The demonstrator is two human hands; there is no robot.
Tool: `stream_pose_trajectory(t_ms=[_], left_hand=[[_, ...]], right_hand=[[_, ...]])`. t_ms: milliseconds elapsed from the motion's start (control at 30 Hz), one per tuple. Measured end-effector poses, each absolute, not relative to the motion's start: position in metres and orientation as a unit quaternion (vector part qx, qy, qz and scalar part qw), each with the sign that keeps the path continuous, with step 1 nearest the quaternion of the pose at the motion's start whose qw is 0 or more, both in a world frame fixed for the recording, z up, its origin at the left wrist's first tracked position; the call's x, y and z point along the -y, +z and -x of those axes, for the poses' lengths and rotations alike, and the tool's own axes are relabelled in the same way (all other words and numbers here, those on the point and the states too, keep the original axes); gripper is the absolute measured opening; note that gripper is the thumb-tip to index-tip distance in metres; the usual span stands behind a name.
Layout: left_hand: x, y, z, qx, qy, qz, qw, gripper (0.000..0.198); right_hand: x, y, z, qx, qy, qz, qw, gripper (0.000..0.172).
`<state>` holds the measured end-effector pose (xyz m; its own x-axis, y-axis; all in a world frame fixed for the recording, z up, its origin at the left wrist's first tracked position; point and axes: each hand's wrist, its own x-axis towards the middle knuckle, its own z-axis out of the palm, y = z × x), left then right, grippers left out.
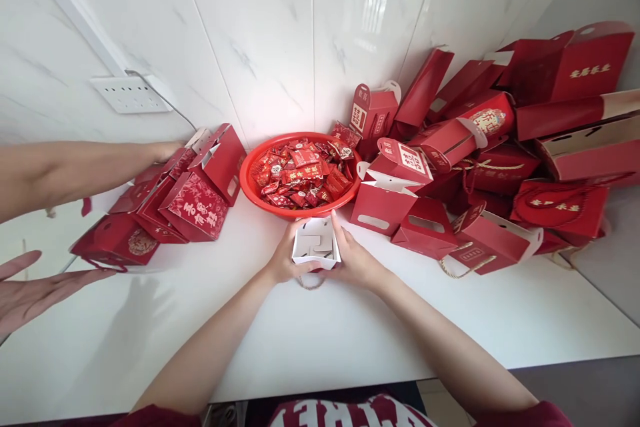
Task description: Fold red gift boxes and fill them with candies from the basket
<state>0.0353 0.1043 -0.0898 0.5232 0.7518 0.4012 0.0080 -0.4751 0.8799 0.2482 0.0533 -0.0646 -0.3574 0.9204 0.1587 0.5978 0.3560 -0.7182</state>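
Both my hands hold one small gift box between them, just in front of the basket. Its top is open toward me, showing a white inside with folded bottom flaps. A loop of twine shows below it. My left hand wraps the box's left side, and my right hand grips its right side. Right behind the box stands a red plastic basket, filled with red-wrapped sweets.
Many red gift boxes are piled at the right against the tiled wall. More red boxes stand at the left. Another person's forearm and open hand reach in from the left. A socket strip with a cable is on the wall.
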Motion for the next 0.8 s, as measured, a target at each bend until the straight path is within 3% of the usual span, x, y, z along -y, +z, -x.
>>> stream_pose_trajectory(t_ms=[133,167,233,300,367,400,500,600,733,800], left_hand=[[-0.106,-0.091,-0.035,-0.25,0.434,-0.744,0.442,0.094],[-0.105,-0.092,-0.036,-0.247,0.436,-0.741,0.447,0.094],[-0.104,-0.094,-0.036,-0.241,0.434,-0.739,0.457,0.098],[-0.105,-0.096,-0.036,-0.239,0.423,-0.743,0.46,0.102],[-0.106,-0.097,-0.035,-0.246,0.41,-0.751,0.455,0.106],[-0.107,-0.097,-0.034,-0.25,0.405,-0.754,0.453,0.108],[-0.108,-0.097,-0.03,-0.258,0.396,-0.764,0.438,0.108],[-0.108,-0.095,-0.028,-0.262,0.387,-0.776,0.423,0.107],[-0.107,-0.09,-0.026,-0.257,0.381,-0.785,0.415,0.109],[-0.107,-0.09,-0.024,-0.24,0.38,-0.786,0.424,0.11]], right_hand=[[-0.044,-0.011,-0.276,0.788,0.236,0.563,0.076,0.103],[-0.044,0.005,-0.283,0.792,0.21,0.569,0.068,0.087],[-0.052,0.034,-0.289,0.804,0.177,0.548,0.151,0.056],[-0.069,0.053,-0.281,0.799,0.174,0.496,0.292,0.043],[-0.096,0.06,-0.262,0.797,0.209,0.442,0.356,0.035],[-0.112,0.059,-0.249,0.805,0.241,0.422,0.339,0.032],[-0.157,0.047,-0.21,0.844,0.344,0.357,0.204,0.029],[-0.188,0.037,-0.184,0.866,0.326,0.371,0.073,0.032],[-0.209,0.03,-0.18,0.868,0.31,0.389,0.01,0.025],[-0.214,0.024,-0.185,0.862,0.295,0.413,0.002,0.036]])
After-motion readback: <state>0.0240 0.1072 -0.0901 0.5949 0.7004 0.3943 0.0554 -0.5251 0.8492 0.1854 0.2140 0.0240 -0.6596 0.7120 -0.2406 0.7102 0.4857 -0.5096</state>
